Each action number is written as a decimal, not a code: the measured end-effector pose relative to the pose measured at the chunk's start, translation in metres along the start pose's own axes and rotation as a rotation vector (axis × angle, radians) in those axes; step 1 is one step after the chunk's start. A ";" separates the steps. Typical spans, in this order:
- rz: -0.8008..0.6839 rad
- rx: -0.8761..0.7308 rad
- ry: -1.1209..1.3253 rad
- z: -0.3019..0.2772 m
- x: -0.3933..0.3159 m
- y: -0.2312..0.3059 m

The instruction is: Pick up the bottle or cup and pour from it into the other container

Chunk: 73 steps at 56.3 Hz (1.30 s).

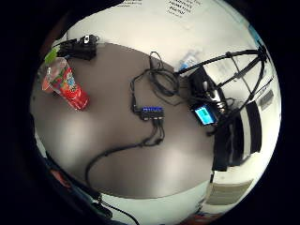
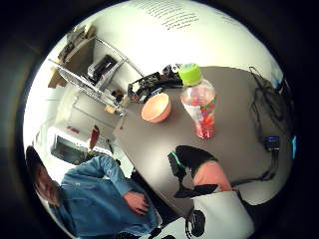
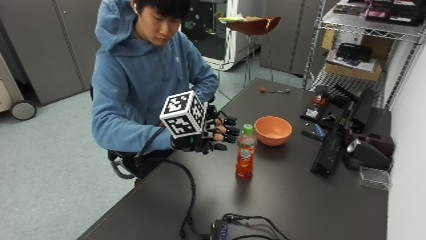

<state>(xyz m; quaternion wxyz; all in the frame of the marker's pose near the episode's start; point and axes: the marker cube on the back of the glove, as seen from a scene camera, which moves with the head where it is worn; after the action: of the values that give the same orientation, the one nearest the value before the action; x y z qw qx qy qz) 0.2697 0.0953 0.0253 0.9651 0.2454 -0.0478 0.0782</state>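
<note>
Looking from the outside view, the bottle [image 3: 245, 151] stands upright on the dark table [image 3: 293, 195], near the orange bowl [image 3: 273, 130]. The gloved right hand [image 3: 212, 133] hovers just beside it, fingers half curled, holding nothing. In the thumb side view the bottle's [image 2: 200, 102] label print is unreadable. The little finger side view shows the bottle [image 1: 64, 82] and a cable hub [image 1: 152, 112].

- You have a dark desk [image 3: 293, 190].
- On it stand a green-capped bottle [image 3: 245, 152] and, just beside it, an orange bowl [image 3: 273, 130].
- A cabled hub [image 3: 223, 230] lies at the near edge.
</note>
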 end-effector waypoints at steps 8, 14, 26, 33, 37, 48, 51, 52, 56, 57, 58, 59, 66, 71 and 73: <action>0.023 0.024 -0.154 0.012 0.014 -0.008; 0.038 0.030 -0.243 0.024 0.013 -0.010; 0.089 0.071 -0.441 0.052 0.008 -0.017; 0.117 0.097 -0.521 0.066 0.008 -0.022; 0.131 0.099 -0.555 0.072 0.007 -0.024; 0.144 0.087 -0.605 0.086 0.003 -0.028; 0.147 0.082 -0.620 0.089 0.002 -0.030; 0.149 0.084 -0.625 0.090 0.002 -0.031; 0.162 0.089 -0.654 0.094 0.002 -0.034; 0.164 0.089 -0.661 0.095 0.002 -0.034; 0.165 0.088 -0.668 0.096 0.001 -0.035; 0.167 0.086 -0.675 0.097 0.001 -0.035; 0.179 0.080 -0.748 0.106 -0.003 -0.039; 0.183 0.083 -0.798 0.115 -0.008 -0.043; 0.185 0.086 -0.823 0.118 -0.011 -0.045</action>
<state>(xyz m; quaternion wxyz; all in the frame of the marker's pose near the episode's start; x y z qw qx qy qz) 0.2604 -0.0023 0.1063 0.8434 0.2909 -0.4475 0.0619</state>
